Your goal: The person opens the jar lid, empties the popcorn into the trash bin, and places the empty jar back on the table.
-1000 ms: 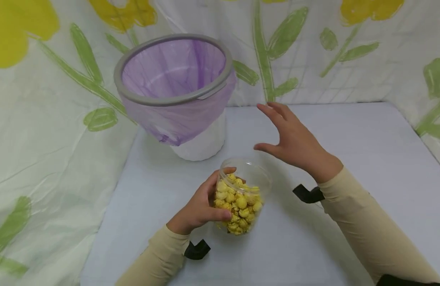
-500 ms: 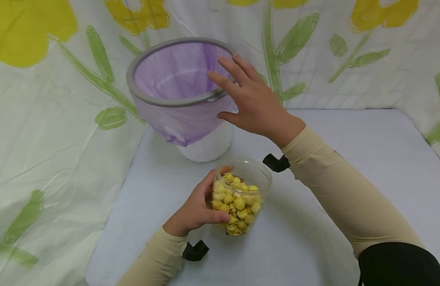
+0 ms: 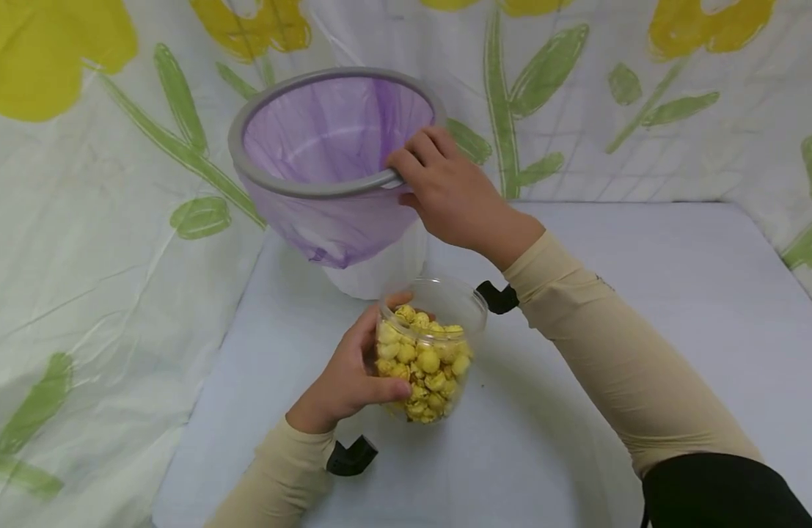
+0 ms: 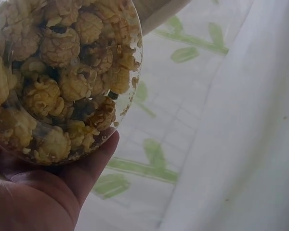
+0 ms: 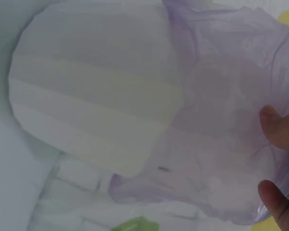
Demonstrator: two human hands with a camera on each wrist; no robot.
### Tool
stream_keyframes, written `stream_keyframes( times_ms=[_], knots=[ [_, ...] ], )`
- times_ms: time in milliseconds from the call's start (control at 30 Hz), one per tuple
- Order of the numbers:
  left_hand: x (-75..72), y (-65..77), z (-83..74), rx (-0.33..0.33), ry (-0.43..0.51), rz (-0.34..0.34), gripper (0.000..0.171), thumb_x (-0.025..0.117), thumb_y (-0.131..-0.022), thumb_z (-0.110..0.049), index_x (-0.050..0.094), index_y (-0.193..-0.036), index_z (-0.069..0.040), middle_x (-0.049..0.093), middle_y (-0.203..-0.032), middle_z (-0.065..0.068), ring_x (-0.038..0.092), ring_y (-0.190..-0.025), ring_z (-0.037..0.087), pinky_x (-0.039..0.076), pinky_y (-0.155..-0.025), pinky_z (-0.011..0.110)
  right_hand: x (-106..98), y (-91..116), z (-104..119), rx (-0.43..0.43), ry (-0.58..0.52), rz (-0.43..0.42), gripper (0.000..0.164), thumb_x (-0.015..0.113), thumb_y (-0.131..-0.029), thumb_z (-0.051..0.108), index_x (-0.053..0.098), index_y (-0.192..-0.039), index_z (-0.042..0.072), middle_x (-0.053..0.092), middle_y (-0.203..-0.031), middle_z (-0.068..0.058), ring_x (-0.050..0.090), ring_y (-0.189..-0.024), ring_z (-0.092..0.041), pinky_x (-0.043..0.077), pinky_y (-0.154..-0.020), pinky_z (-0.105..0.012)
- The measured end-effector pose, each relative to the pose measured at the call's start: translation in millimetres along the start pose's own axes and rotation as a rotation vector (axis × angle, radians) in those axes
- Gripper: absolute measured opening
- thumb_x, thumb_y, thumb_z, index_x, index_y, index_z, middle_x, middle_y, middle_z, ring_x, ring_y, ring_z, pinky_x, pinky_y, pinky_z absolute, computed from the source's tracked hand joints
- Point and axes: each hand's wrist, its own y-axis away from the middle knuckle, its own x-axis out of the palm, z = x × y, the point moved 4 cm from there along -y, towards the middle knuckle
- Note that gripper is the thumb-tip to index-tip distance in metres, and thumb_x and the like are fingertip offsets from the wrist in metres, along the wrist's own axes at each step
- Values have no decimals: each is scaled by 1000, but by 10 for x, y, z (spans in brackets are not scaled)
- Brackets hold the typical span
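While holding up a clear plastic jar (image 3: 460,308) of yellow popcorn (image 3: 428,367) in the left hand (image 3: 342,378), now also gripping the grey rim (image 3: 313,191) of the white bin (image 3: 382,271) with the right hand (image 3: 461,194). Wrapped round the jar's left side with the left, and showing its base from below in the left wrist view (so presumably off the table (image 3: 683,286), or tipped). Lidless at the top, held just in front of the bin, well short of the table's far edge.

Coming next to the bin, standing near the table's far left corner and lined with a purple plastic bag (image 3: 346,227), folded down outside.

Half a second earlier, only spread by the rim with the right hand; a second earlier, apart from it, off to its right. Now curled over its near right side, though hard to tell how firmly. Also shifted the jar slightly toward the bin, without changing the left grip. Likely meaning control of both containers at once, rather than of the jar alone.

Furthest out, beyond the far edge, a backdrop (image 3: 406,37) with green leaves and yellow flowers.
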Motion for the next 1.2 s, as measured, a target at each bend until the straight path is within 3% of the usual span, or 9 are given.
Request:
stream_keyframes(
  times_ms=[133, 300, 500, 667, 733, 833, 967, 1100, 1200],
  knots=[
    [-95, -40, -233, 72, -47, -56, 96, 89, -85, -36, 35, -159, -8, 61, -141, 9, 64, -118, 19, 56, -99, 34, -9, -12, -20, -12, 6, 30, 29, 68, -103, 13, 57, -126, 0, 53, -114, -19, 41, -119, -40, 33, -112, -47],
    [-238, -92, -688, 180, -87, -158, 101, 93, -81, -37, 37, -158, -6, 62, -139, 14, 68, -114, 21, 59, -96, 35, -21, -8, -31, -47, 19, 30, 25, 66, -104, 12, 57, -124, 0, 52, -111, -18, 41, -114, -39, 34, -107, -47],
    [-425, -222, -1381, 356, -22, -321, 89, 94, -75, -13, 46, -149, -1, 59, -133, 23, 64, -115, 30, 58, -96, 37, -39, -13, -51, -78, 7, 28, 26, 66, -104, 13, 56, -125, 1, 52, -109, -16, 41, -110, -37, 35, -101, -46],
    [-566, -425, -1833, 475, -101, -444, 84, 91, -71, -4, 48, -144, 2, 57, -132, 24, 60, -116, 33, 56, -95, 38, -34, -9, -69, -74, -27, 51, 27, 66, -104, 13, 55, -126, 2, 51, -109, -14, 41, -110, -36, 36, -100, -45],
    [-622, -494, -1963, 465, -175, -493, 81, 88, -71, -1, 48, -142, 0, 57, -131, 23, 61, -116, 32, 57, -92, 36, -27, -9, -71, -68, -32, 59, 27, 67, -103, 12, 55, -126, 2, 52, -109, -14, 41, -110, -36, 36, -101, -44],
    [-716, -581, -2115, 393, -331, -572, 82, 86, -69, 4, 49, -143, -7, 58, -131, 17, 61, -117, 29, 58, -91, 31, -11, -15, -70, -52, -38, 62, 28, 69, -102, 11, 56, -125, 3, 52, -111, -14, 42, -112, -36, 38, -102, -43],
    [-856, -710, -2234, 189, -711, -664, 93, 91, -71, -3, 46, -151, -20, 54, -138, 2, 54, -123, 17, 51, -101, 26, -5, -15, -63, -42, -39, 62, 28, 69, -102, 11, 56, -125, 4, 53, -112, -13, 43, -114, -36, 39, -103, -42],
    [-1025, -828, -2260, 30, -1093, -700, 99, 95, -75, -23, 40, -157, -30, 48, -146, -9, 42, -130, 6, 30, -115, 23, -15, -8, -56, -36, -39, 62, 28, 70, -102, 12, 56, -125, 4, 53, -112, -14, 43, -115, -36, 39, -105, -43],
    [-1137, -901, -2241, -12, -1286, -689, 102, 94, -76, -33, 36, -159, -32, 48, -152, -4, 39, -134, 11, 13, -118, 30, -13, -6, -55, -30, -45, 65, 29, 70, -102, 13, 56, -126, 4, 53, -113, -13, 43, -116, -36, 39, -105, -42]
  ],
)
